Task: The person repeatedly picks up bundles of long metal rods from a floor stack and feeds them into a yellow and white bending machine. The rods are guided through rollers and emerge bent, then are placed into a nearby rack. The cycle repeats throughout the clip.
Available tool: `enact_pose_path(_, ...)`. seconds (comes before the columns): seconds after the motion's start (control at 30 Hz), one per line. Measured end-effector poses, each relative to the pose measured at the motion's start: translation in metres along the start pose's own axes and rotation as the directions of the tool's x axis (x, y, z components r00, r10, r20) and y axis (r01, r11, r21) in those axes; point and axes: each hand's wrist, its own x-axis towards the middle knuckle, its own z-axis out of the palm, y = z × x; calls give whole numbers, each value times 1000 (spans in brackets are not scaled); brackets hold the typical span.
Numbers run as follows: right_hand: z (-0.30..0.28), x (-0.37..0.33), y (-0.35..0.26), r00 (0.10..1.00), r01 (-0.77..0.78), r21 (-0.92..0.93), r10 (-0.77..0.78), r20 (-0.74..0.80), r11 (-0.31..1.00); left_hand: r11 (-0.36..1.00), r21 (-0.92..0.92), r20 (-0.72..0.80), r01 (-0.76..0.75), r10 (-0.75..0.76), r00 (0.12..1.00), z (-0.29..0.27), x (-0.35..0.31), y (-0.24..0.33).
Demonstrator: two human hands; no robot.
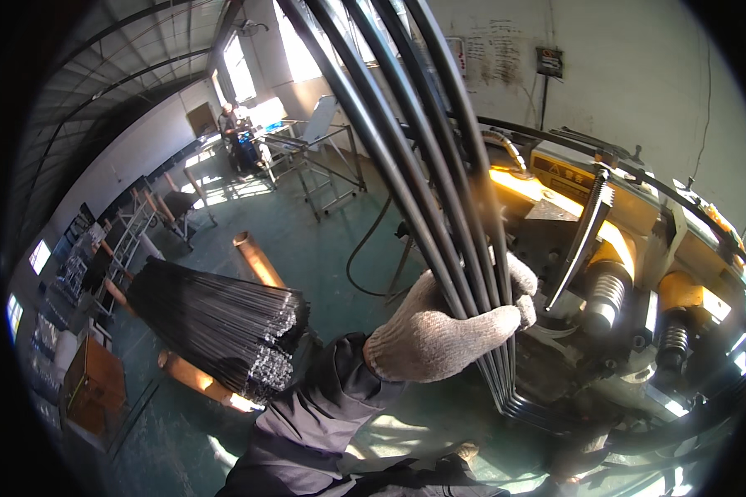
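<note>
Beside a yellow machine (558, 171), your left grip (439, 335) clasps bent rods (452, 207), seemingly keeping them bunched; your shadowed right grip (583, 451) is unclear.

workshop interior. pale wall (655, 91) at right, dark scribbles (495, 48) and small dark box (549, 62) on it. bright windows (237, 65) at back. ribbed ceiling (116, 62) curving over left. green floor (340, 257), sunlight patches (239, 190). metal-frame table (323, 171) farther back. brown cabinet (97, 377) lower left.
</note>
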Motion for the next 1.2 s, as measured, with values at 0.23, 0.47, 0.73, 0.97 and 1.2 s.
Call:
enact_pose_path(0.23, -9, -76, 5, 962, -19, 79, -3, 273, 997, 988, 149, -589, 38, 58, 806, -59, -248, 35)
enact_pose_path(0.47, 63, -159, -32, 676, 235, 238, -334, 657, 943, 978, 197, -903, -64, 206, 378, -1, -473, 104)
enact_pose_path(0.73, 61, -318, -158, 269, 11, 706, -682, 680, 708, 913, 365, -887, 181, 400, -231, 149, -652, 175)
enact_pose_path(0.97, -44, -440, -339, -13, -542, 387, -468, 884, 746, 857, 509, -664, 80, 450, -598, 240, -776, 240)
enact_pose_path(1.2, -192, -610, -553, 18, -639, 609, -782, 623, 471, 647, 762, -430, 20, 528, -732, 294, -961, 363)
